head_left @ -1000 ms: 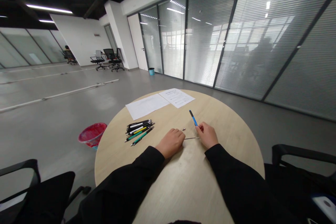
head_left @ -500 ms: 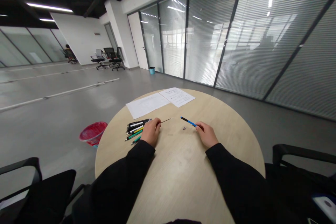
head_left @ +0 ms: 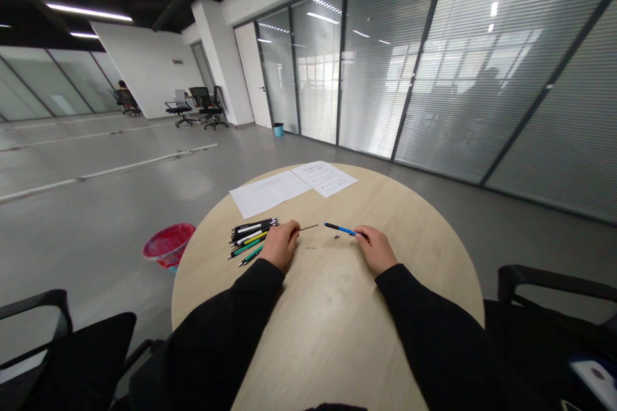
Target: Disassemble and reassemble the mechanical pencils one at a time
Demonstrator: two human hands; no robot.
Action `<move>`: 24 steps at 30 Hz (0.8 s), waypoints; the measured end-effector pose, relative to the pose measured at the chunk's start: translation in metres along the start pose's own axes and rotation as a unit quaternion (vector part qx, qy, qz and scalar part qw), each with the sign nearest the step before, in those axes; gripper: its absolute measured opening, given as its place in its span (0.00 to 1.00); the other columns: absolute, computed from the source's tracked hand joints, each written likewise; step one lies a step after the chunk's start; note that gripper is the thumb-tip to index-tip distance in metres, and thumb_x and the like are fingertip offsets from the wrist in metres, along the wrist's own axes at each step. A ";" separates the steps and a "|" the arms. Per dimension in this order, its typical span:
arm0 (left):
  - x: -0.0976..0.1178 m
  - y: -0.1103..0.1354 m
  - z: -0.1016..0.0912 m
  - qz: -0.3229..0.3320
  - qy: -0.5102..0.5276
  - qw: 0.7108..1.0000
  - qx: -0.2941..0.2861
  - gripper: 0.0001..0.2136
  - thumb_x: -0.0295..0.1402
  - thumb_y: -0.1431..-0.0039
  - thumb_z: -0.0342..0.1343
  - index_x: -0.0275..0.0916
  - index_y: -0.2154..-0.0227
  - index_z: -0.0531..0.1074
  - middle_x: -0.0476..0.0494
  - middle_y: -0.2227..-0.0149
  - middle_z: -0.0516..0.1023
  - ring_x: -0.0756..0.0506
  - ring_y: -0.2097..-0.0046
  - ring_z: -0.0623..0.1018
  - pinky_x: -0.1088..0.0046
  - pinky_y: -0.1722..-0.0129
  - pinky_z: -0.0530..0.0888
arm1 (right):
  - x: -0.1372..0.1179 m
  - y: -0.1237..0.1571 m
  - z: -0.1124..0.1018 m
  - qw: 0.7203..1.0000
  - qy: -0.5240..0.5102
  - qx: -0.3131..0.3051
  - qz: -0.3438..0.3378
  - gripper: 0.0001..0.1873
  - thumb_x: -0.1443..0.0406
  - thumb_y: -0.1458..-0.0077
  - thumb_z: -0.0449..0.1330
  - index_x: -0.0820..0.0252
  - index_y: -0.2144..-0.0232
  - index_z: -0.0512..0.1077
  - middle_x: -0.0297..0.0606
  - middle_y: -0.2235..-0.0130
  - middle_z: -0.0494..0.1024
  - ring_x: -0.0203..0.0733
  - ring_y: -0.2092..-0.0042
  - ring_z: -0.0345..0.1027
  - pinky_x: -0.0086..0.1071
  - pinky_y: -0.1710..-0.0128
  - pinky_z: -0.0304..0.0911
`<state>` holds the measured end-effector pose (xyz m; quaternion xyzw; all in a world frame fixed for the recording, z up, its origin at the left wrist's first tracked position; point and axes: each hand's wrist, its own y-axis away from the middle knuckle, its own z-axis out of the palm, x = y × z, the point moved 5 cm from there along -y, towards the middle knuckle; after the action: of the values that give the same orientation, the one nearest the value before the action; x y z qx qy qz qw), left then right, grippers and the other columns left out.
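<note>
Blue pen barrel point(head_left: 340, 228) pinched in right hand point(head_left: 378, 249), tip at 9 o'clock; left hand point(head_left: 280, 245) grips thin metal rod point(head_left: 309, 227), pointing 3 o'clock; I'd hold both in line.

Left forearm point(head_left: 216, 334) and right forearm point(head_left: 434, 334) in black sleeves, angled inward from the bottom corners toward each other. Left hand point(head_left: 280, 246) curled over, knuckles up, thumb and fingertips pinched together. Right hand point(head_left: 378, 250) turned inward, thumb and forefinger pinched closed. Both hands bare, roughly level, well apart.
</note>
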<state>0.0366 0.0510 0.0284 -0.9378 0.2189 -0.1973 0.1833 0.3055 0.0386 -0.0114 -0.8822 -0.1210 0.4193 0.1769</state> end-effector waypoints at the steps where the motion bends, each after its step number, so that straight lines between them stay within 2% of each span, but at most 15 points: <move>1: 0.001 0.000 0.000 0.004 -0.001 1.000 0.000 0.06 0.30 0.37 0.47 0.41 0.65 0.69 0.46 0.69 0.78 0.45 0.67 0.75 0.70 0.64 0.67 | 0.000 0.000 0.000 1.000 0.002 0.000 -0.002 0.12 0.65 0.42 0.52 0.60 0.62 0.75 0.41 0.61 0.79 0.44 0.59 0.71 0.34 0.57 0.63; 18: 0.001 -0.001 0.001 0.016 -0.009 1.000 -0.018 0.06 0.26 0.41 0.48 0.40 0.66 0.71 0.45 0.69 0.77 0.45 0.67 0.74 0.70 0.65 0.66 | -0.002 0.000 0.000 1.000 0.026 0.002 -0.017 0.11 0.68 0.41 0.53 0.59 0.62 0.76 0.41 0.59 0.79 0.43 0.58 0.70 0.34 0.54 0.63; 24: 0.008 -0.001 0.003 0.048 0.010 0.999 -0.020 0.07 0.27 0.39 0.48 0.39 0.66 0.71 0.44 0.68 0.76 0.45 0.66 0.73 0.69 0.64 0.67 | -0.007 0.001 0.002 0.998 0.042 -0.026 -0.029 0.11 0.69 0.40 0.53 0.59 0.62 0.76 0.41 0.61 0.78 0.43 0.57 0.70 0.34 0.53 0.62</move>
<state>0.0445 0.0485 0.0283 -0.9275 0.2699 -0.1934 0.1716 0.2998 0.0356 -0.0076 -0.8996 -0.1498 0.3730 0.1709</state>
